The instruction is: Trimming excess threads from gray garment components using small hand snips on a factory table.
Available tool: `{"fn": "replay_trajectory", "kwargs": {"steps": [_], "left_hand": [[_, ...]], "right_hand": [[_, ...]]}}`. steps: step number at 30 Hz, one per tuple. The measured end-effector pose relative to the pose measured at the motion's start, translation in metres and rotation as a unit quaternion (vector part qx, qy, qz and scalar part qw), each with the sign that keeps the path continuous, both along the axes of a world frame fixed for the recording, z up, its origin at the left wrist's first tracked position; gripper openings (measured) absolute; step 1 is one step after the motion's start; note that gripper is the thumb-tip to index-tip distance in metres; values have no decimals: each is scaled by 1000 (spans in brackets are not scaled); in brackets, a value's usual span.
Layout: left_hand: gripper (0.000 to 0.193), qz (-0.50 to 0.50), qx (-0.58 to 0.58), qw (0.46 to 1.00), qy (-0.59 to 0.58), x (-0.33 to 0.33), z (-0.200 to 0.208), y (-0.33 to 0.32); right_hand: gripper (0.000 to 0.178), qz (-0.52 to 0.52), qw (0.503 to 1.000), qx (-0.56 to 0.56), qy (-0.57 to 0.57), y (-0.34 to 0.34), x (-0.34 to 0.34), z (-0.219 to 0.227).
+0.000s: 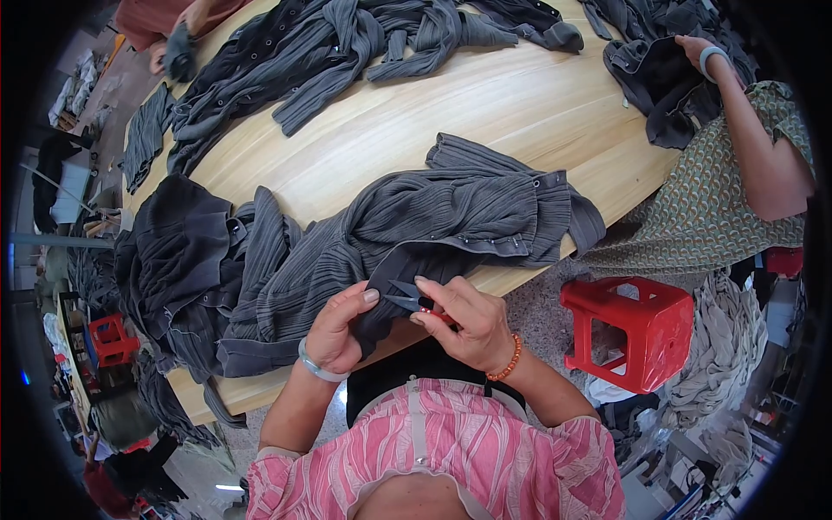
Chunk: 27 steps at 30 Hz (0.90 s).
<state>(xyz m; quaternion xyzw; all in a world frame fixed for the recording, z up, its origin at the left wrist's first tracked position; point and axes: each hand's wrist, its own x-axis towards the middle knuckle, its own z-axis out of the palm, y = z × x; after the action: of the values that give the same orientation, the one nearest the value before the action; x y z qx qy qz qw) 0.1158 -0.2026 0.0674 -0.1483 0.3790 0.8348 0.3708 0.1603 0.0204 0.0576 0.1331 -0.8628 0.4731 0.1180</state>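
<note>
A dark grey ribbed garment [407, 208] with a row of small metal snaps along its band lies rumpled on the table in front of me. My left hand [336, 328] pinches the near edge of its dark band between thumb and fingers. In my right hand [468, 322] is a pair of small thread snips [404, 301], gripped near their red and black end. Their two pointed blades stand apart and point left, over the band and close to my left thumb. Part of the handle is hidden by my fingers.
More dark garments [178, 251] are bunched at the table's left, and others [347, 39] lie along its far side. A co-worker's hand [693, 54] holds dark cloth at the right; another person's hand is at far left. A red stool [663, 334] stands right of the wooden table [347, 139].
</note>
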Motion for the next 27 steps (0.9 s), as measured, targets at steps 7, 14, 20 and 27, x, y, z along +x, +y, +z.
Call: {"fn": "replay_trajectory", "kwargs": {"steps": [7, 14, 20, 27], "left_hand": [[29, 7, -18, 1000, -4, 0, 1, 2], [28, 8, -20, 1000, -9, 0, 1, 4], [25, -4, -25, 1000, 9, 1, -6, -2], [24, 3, 2, 998, 63, -1, -14, -6]], "right_hand": [[46, -25, 998, -39, -40, -1, -2, -1], [45, -4, 994, -80, -71, 1, -3, -1], [47, -104, 988, -109, -39, 9, -14, -5], [37, 88, 995, -22, 44, -15, -23, 4]]}}
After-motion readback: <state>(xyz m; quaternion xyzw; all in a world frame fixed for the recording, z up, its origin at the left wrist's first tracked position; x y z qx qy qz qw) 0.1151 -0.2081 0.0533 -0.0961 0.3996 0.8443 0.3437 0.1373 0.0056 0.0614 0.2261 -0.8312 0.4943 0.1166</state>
